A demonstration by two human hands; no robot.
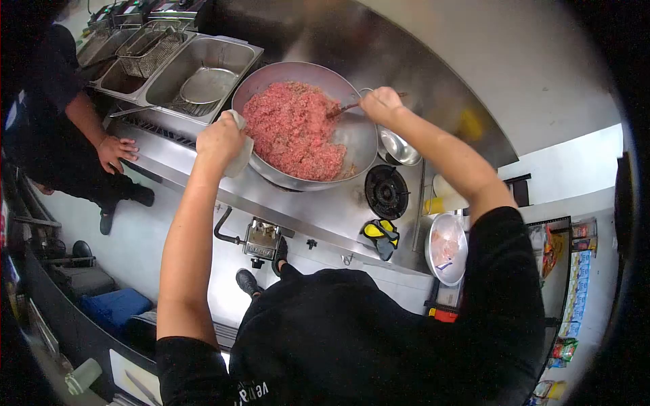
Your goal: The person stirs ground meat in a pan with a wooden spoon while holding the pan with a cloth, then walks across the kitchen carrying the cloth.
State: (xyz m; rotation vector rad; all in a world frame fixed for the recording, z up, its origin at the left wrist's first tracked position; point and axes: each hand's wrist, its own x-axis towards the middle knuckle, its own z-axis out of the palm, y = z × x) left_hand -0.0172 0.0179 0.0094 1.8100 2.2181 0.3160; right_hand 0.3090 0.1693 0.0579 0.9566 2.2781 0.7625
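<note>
A large metal pan (362,135) stands on the stove and holds a heap of pink and red ground meat (294,128), partly browned at its right side. My left hand (221,139) is closed on a pale folded cloth (240,159) at the pan's left rim. Over the right rim, my right hand (381,105) grips the handle of a stirring utensil (349,107). The utensil's far end is hidden in the meat.
Fryer basins (196,61) with baskets are at the upper left. A co-worker's hand (117,153) rests near the counter's left edge. Right of the pan are a metal bowl (399,147), a burner (386,192), yellow-black gloves (382,237) and a white bowl (447,249).
</note>
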